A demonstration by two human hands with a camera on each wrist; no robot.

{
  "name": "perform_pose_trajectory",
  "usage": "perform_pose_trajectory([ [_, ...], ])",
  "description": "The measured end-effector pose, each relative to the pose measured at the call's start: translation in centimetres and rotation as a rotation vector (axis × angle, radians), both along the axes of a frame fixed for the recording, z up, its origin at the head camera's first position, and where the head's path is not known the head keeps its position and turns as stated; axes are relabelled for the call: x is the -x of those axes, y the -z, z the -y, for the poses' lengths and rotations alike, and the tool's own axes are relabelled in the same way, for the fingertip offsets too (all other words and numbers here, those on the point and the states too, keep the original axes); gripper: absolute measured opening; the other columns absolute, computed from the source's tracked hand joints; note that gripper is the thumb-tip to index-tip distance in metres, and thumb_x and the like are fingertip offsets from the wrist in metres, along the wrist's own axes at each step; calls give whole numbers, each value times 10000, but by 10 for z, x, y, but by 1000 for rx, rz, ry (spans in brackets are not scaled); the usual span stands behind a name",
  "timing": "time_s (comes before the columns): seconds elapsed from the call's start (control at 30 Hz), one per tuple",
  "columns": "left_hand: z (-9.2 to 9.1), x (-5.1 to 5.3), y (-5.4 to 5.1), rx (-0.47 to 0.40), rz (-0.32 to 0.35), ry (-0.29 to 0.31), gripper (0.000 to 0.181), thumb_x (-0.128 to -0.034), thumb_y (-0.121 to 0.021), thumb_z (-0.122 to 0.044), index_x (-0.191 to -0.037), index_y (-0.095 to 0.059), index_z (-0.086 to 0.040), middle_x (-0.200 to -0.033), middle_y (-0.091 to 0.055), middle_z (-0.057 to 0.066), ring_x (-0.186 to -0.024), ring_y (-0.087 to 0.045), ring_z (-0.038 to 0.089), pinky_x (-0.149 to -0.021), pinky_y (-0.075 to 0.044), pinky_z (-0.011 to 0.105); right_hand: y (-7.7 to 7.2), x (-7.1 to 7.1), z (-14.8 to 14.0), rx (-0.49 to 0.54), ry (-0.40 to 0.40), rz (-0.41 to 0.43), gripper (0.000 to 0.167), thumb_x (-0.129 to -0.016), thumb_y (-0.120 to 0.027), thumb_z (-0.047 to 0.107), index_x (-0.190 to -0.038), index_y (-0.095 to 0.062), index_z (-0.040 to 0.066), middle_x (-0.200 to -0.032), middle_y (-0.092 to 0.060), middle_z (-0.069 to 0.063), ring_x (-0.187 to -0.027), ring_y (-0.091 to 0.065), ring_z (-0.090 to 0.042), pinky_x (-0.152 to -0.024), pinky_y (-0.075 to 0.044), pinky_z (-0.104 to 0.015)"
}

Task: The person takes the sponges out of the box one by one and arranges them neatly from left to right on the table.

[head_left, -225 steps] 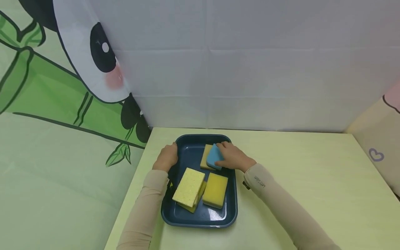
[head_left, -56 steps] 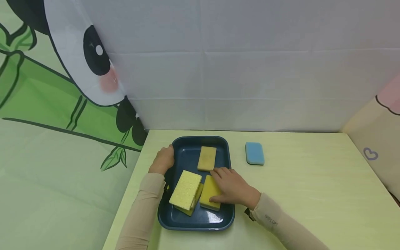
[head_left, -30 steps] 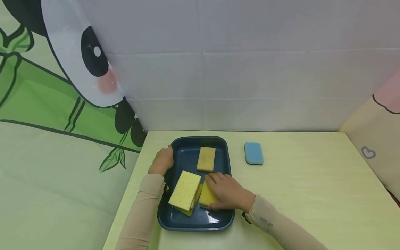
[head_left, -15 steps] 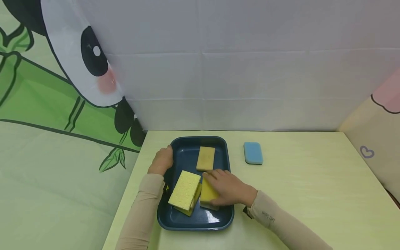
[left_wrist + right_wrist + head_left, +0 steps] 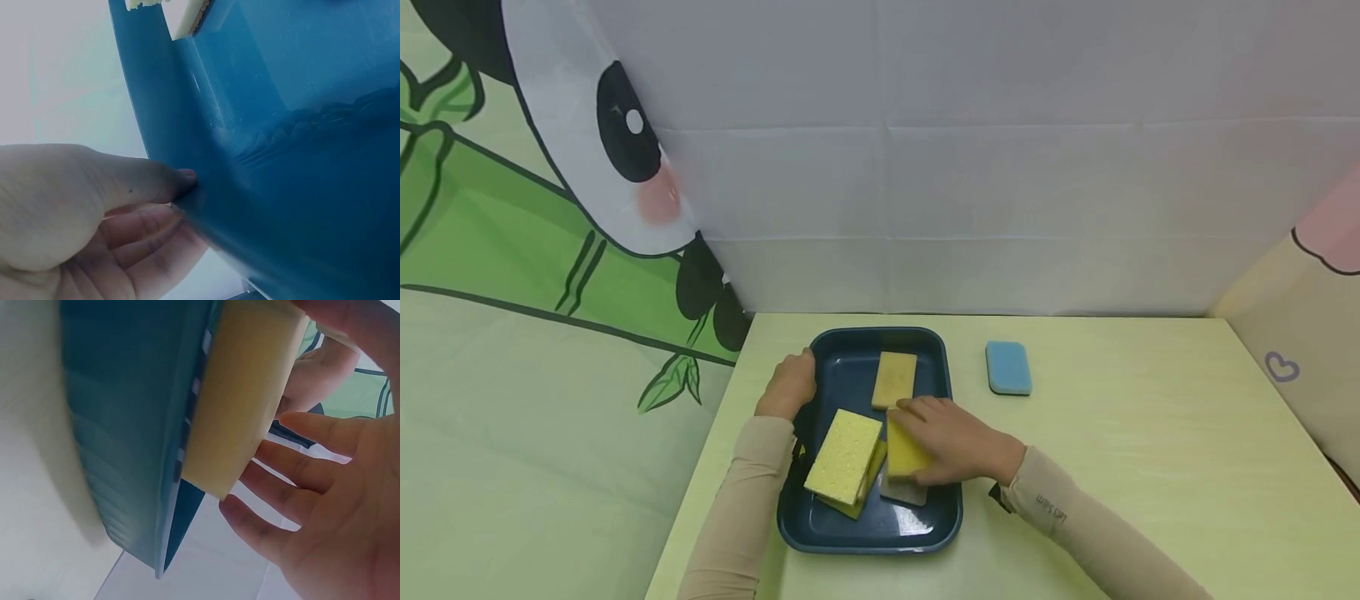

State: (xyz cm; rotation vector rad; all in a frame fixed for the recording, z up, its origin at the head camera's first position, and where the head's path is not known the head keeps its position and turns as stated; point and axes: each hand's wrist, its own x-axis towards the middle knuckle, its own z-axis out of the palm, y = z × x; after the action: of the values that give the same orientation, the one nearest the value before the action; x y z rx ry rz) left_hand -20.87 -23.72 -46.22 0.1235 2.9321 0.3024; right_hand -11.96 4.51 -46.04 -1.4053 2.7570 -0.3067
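Observation:
In the head view a dark blue tray (image 5: 865,533) holds several sponges. The left hand (image 5: 788,386) pinches its upper left rim; the left wrist view shows the thumb of this hand (image 5: 94,219) inside the tray wall and the fingers outside. The right hand (image 5: 958,442) grips a yellow sponge (image 5: 904,450) between thumb and fingers, raised above a greyish piece (image 5: 902,492) on the tray floor. In the right wrist view the sponge (image 5: 244,394) stands up past the tray rim, with the fingertips of the hand (image 5: 337,469) at its edge.
A pale yellow sponge (image 5: 844,457) lies tilted on another at the tray's left. A tan sponge (image 5: 894,380) lies at the tray's far end. On the table (image 5: 1120,433), right of the tray, is a blue sponge (image 5: 1008,367). A white wall covering rises behind.
The blue sponge went from the tray to the table on the right. The right hand moved to the yellow sponge, took hold of it and has lifted it slightly, uncovering the greyish piece.

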Motion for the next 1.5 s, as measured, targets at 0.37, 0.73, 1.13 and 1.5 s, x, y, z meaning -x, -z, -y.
perform_pose_trajectory([
  [0.37,0,1,0,7,8,-2,452,-978,-523,50,-1391,-399,184,-1120,-599,349,-1036,-620,462,-869,-518,524,-10,12,-13,17,-6,35,863,-797,-787,435,-1487,-431,59,-1465,-457,-136,-1312,-441,-290,-1053,-400,-452],
  [0.73,-1,3,2,0,31,-15,468,-984,-519,50,-1416,-382,170,-1159,-587,350,-1059,-611,464,-879,-513,529,-20,27,-42,-3,32,68,869,-799,-794,412,-1501,-414,70,-1480,-433,-114,-1317,-434,-288,-1073,-378,-445],
  [1.13,-1,3,3,4,30,-20,449,-979,-527,50,-1395,-409,168,-1131,-597,340,-1043,-619,458,-860,-521,523,-31,45,-90,3,98,103,870,-768,-833,365,-1471,-450,25,-1456,-450,-193,-1282,-474,-365,-1043,-412,-479],
  [1.5,-2,3,1,3,30,-25,445,-985,-515,52,-1399,-401,172,-1155,-589,351,-1059,-614,465,-868,-517,529,-26,65,-144,20,195,148,878,-750,-823,250,-1491,-412,20,-1477,-424,-206,-1310,-440,-411,-1037,-393,-551],
])
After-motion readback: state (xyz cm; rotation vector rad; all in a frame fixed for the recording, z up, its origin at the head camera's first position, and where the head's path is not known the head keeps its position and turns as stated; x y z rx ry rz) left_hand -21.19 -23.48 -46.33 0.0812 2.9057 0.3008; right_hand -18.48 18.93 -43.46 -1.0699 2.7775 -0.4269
